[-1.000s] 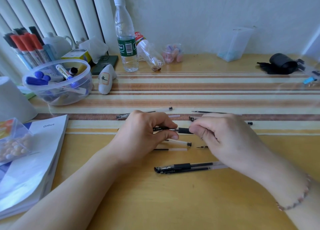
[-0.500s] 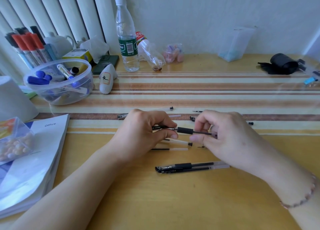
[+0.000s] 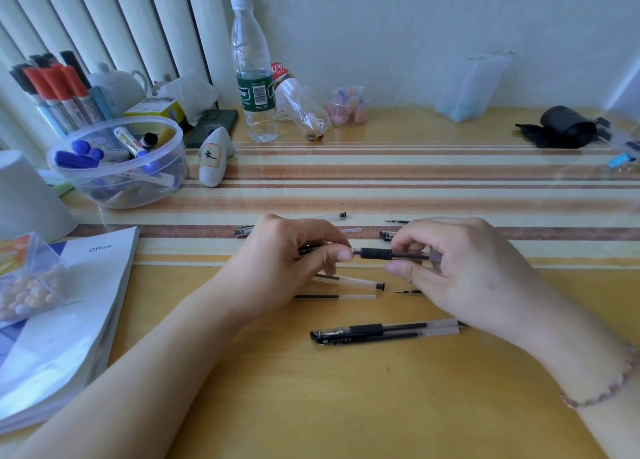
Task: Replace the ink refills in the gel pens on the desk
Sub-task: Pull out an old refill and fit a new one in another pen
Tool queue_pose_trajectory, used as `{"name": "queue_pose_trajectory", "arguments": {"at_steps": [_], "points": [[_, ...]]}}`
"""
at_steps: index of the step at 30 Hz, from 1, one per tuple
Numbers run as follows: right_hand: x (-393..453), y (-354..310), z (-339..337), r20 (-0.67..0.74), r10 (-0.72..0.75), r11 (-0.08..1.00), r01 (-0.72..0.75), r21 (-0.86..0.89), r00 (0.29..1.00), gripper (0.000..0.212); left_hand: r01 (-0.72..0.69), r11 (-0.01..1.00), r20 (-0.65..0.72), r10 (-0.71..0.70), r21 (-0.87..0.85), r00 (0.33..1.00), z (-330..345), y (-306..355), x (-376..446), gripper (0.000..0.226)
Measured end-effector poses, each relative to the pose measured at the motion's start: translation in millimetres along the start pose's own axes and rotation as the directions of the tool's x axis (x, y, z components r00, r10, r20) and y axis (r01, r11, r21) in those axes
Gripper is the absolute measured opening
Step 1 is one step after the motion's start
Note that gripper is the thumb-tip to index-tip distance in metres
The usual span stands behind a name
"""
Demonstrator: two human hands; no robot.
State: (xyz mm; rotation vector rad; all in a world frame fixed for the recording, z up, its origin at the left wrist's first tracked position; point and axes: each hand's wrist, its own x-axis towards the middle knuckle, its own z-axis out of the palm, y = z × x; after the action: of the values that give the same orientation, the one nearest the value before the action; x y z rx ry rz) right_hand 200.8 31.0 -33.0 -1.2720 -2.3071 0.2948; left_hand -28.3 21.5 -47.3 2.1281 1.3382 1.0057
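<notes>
A gel pen with a black rubber grip (image 3: 376,253) lies level between both hands above the desk. My left hand (image 3: 291,264) pinches its tip end between thumb and forefinger. My right hand (image 3: 460,271) holds the clear barrel end with fingertips. Below them lie a clear barrel with a black end (image 3: 349,281), a loose refill (image 3: 334,296) and a small pen tip (image 3: 408,291). Nearer me rest two capped black gel pens (image 3: 384,332) side by side. More pen parts (image 3: 341,215) lie behind the hands, partly hidden.
A clear bowl of markers (image 3: 117,167) and a white cup (image 3: 27,199) stand at left, with a book (image 3: 69,320) and a box of beads (image 3: 29,282). A water bottle (image 3: 254,74), a lying bottle (image 3: 301,107) and a black pouch (image 3: 562,126) sit at the back.
My right hand has slid to the right along the pen, so the black grip and barrel now show between my hands. My left hand has kept its hold.
</notes>
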Motion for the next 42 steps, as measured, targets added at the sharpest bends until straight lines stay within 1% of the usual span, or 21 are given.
{"name": "queue_pose_trajectory", "arguments": {"at_steps": [2,4,7,9,12,14,16,17,19,20,21,22,24,26,29,35,38,42], "points": [[0.0,-1.3,1.8,-0.03,-0.035,0.999,0.035,-0.005,0.999,0.014,-0.021,0.999,0.036,0.02,0.03,0.999,0.0,1.7,-0.2,0.026],[-0.4,-2.8,2.8,-0.058,-0.065,0.998,0.065,-0.008,0.996,0.014,-0.009,0.998,0.057,0.006,0.057,0.998,0.8,1.8,0.3,0.023],[-0.8,-3.9,2.1,-0.061,-0.073,0.997,0.074,0.004,0.995,0.011,-0.017,0.994,0.046,0.012,0.109,0.999,3.3,0.1,0.1,0.013],[-0.9,-3.4,2.4,-0.034,-0.071,0.997,0.071,0.01,0.997,0.012,-0.062,0.99,0.028,0.059,0.125,0.998,4.3,-0.5,-0.5,0.01],[-0.9,-1.4,2.0,-0.017,-0.054,0.998,0.055,0.04,0.998,0.02,-0.164,0.977,-0.003,0.166,0.138,0.986,3.6,1.8,-1.3,0.013],[-0.9,0.0,1.5,0.001,-0.037,0.997,0.037,0.062,0.999,0.025,-0.197,0.97,-0.022,0.202,0.146,0.979,2.5,3.7,-1.6,0.015],[-0.4,-0.1,1.3,0.012,-0.038,0.998,0.038,0.056,0.999,0.029,-0.155,0.982,-0.04,0.16,0.104,0.986,3.5,4.7,-2.5,0.023],[0.2,-0.1,1.0,0.002,-0.042,0.997,0.041,0.068,0.999,0.03,-0.101,0.994,-0.061,0.104,0.045,0.993,4.6,5.5,-2.7,0.032],[1.0,0.2,0.1,-0.049,-0.048,0.993,0.052,0.103,0.998,0.031,0.054,0.984,-0.12,-0.075,-0.17,0.99,5.7,7.2,-0.7,0.052],[0.9,0.4,-0.2,-0.075,-0.053,0.993,0.06,0.104,0.996,0.031,0.132,0.943,-0.128,-0.178,-0.304,0.976,5.5,8.1,1.6,0.06],[0.4,0.2,-0.1,-0.095,-0.06,0.993,0.07,0.1,0.994,0.03,0.199,0.884,-0.111,-0.269,-0.424,0.957,5.2,9.2,3.7,0.065],[-0.1,-0.3,0.5,-0.104,-0.069,0.992,0.079,0.094,0.992,0.028,0.254,0.824,-0.074,-0.335,-0.506,0.939,4.6,10.8,5.2,0.067],[-0.5,-2.4,2.1,-0.099,-0.093,0.991,0.102,0.086,0.991,0.025,0.329,0.744,0.016,-0.394,-0.582,0.919,4.3,14.8,6.1,0.068],[-0.1,-3.0,2.5,-0.102,-0.112,0.988,0.122,0.097,0.988,0.024,0.36,0.701,0.083,-0.397,-0.616,0.914,5.3,16.3,5.6,0.067],[0.1,-1.7,0.4,-0.123,-0.12,0.984,0.135,0.113,0.985,0.023,0.361,0.678,0.138,-0.362,-0.64,0.922,5.9,16.0,5.7,0.066],[1.1,-1.0,-1.2,-0.126,-0.146,0.984,0.157,0.086,0.981,0.024,0.338,0.647,0.172,-0.306,-0.683,0.936,5.1,17.1,5.0,0.064],[1.8,-0.1,-2.5,-0.13,-0.153,0.98,0.168,0.107,0.98,0.025,0.342,0.662,0.203,-0.28,-0.667,0.938,5.1,17.4,4.8,0.063],[0.9,-3.9,0.8,-0.101,-0.214,0.969,0.224,0.104,0.972,0.023,0.353,0.699,0.277,-0.225,-0.622,0.934,9.2,20.4,2.8,0.066]]}}
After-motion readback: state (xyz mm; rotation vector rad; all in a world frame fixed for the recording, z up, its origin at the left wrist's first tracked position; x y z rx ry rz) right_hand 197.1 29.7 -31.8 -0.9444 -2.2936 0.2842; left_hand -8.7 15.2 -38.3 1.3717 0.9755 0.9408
